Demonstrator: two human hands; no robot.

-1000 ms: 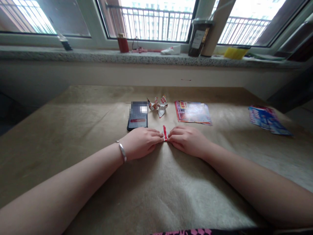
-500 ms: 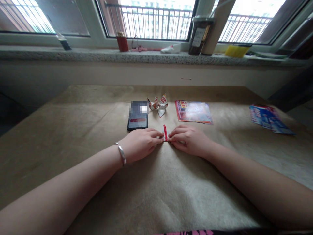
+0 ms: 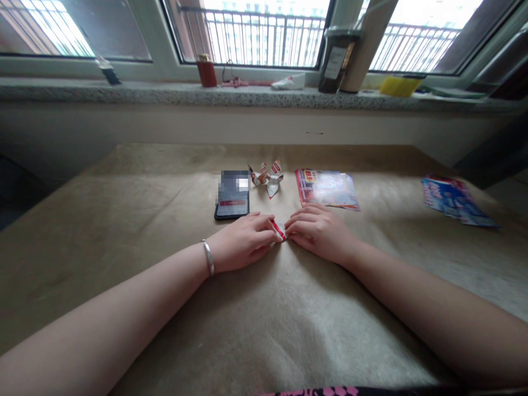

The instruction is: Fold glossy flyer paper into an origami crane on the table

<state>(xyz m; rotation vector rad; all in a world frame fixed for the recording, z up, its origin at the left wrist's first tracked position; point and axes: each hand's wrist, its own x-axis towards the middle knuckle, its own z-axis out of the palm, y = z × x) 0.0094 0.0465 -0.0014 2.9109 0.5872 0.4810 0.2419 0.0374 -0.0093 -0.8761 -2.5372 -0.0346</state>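
Note:
My left hand (image 3: pixel 243 241) and my right hand (image 3: pixel 319 231) meet at the middle of the beige table cover (image 3: pixel 264 330). Both pinch a small folded red and white piece of paper (image 3: pixel 279 230) between their fingertips, pressed low against the cover. Most of the paper is hidden under the fingers. A silver bangle (image 3: pixel 208 257) sits on my left wrist. A finished folded paper figure (image 3: pixel 267 176) in the same red and white print lies just beyond the hands.
A black phone (image 3: pixel 233 201) lies beside my left hand. A printed flyer (image 3: pixel 325 188) lies past my right hand, and a blue leaflet (image 3: pixel 456 201) at the far right. The stone windowsill (image 3: pixel 165 96) carries a red cup (image 3: pixel 206 71), a dark jar (image 3: pixel 336 60) and a yellow sponge (image 3: pixel 398 86).
The red strip of the paper stood upright between the fingertips; now it is tilted and pressed down lower. Both hands have shifted slightly forward and closer together.

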